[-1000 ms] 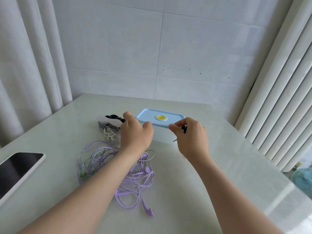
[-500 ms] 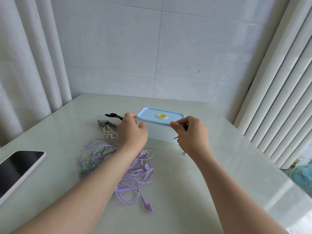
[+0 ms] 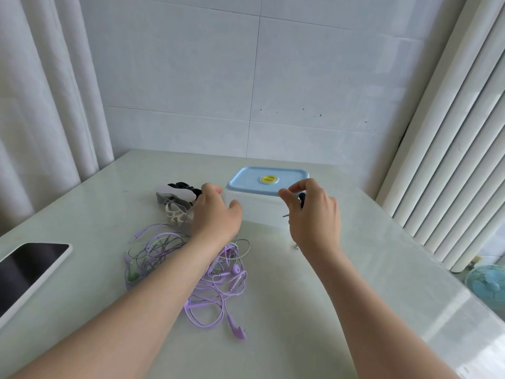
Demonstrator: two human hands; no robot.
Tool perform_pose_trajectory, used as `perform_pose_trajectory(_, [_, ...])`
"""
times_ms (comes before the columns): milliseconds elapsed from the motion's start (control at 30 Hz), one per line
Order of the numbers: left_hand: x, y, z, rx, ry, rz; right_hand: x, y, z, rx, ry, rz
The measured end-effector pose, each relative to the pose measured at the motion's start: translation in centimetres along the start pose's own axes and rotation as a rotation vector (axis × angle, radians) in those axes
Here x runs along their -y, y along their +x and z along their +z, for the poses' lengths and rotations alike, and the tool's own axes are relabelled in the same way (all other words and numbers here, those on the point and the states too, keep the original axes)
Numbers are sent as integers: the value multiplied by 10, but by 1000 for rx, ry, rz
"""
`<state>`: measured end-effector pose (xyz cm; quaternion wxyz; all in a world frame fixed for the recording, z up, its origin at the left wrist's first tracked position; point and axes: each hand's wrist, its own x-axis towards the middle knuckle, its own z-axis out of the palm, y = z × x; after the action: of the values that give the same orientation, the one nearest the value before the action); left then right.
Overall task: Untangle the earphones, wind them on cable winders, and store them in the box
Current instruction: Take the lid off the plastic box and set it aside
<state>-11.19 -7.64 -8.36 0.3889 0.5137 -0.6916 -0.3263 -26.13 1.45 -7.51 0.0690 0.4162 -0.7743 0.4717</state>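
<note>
**Pale table with a box, winders, a cord tangle and a tablet**

On my feed I see a pale, glossy table (image 3: 355,269) filling the lower half of the view. Toward its far side stands a frosted box (image 3: 259,209) with a light blue lid (image 3: 254,181) closed on it and a yellow disc at the lid's centre. Just left of the box sits a small heap of cable winders (image 3: 177,198) in black, white and grey, touching one another. Nearer to me, a loose tangle of purple and pale green earphones (image 3: 213,291) sprawls over the middle, one plug pointing out to the left. A dark-screened tablet (image 3: 27,266) in a white frame lies at the left edge, well apart. A tiny metal piece (image 3: 296,246) lies right of the tangle; I cannot tell what it is.
</note>
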Motion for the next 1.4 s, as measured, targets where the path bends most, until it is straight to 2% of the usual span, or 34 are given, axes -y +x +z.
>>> perform_pose_trajectory(67, [0, -3, 0, 11, 26, 76, 2, -1, -3, -56, -21, -31])
perform_pose_trajectory(133, [-1, -6, -1, 26, 74, 155, 2, 0, -5, -145, 55, -18])
perform_pose_trajectory(233, [-1, -9, 1, 32, 168, 301, -7, 9, -9, -303, 246, 81])
perform_pose_trajectory(333, [0, -7, 5, 101, 324, 388, -21, 14, -19, -392, 222, 234])
perform_pose_trajectory(400, [-1, -10, 6, 131, 369, 404, -31, 14, -26, -372, 150, 318])
perform_pose_trajectory(467, [-4, -13, 5, 82, 402, 428, -39, 15, -31, -317, 32, 384])
perform_pose_trajectory(600, [-13, -15, 4, 82, 411, 446, -49, 14, -31, -124, -231, 411])
perform_pose_trajectory(767, [-23, -20, 0, 146, 370, 430, -43, 5, -35, 59, -493, 310])
perform_pose_trajectory(867, [-28, -22, -5, 159, 389, 385, -29, 3, -38, 59, -481, 282])
perform_pose_trajectory(933, [-30, -23, -7, 174, 387, 367, -11, 2, -40, -29, -246, 270])
perform_pose_trajectory(1000, [-31, -22, -9, 204, 402, 363, 11, -2, -43, -150, 101, 196])
perform_pose_trajectory(1033, [-33, -23, -11, 218, 412, 370, 21, -5, -44, -179, 237, 144])
perform_pose_trajectory(1100, [-36, -23, -13, 249, 429, 393, 37, -11, -42, -154, 362, 43])
perform_pose_trajectory(1233, [-40, -22, -17, 300, 356, 407, 36, -14, -21, 30, 234, -70])
perform_pose_trajectory(1400, [-36, -8, -22, 127, 212, 422, 29, -14, -7, 68, 15, -147])
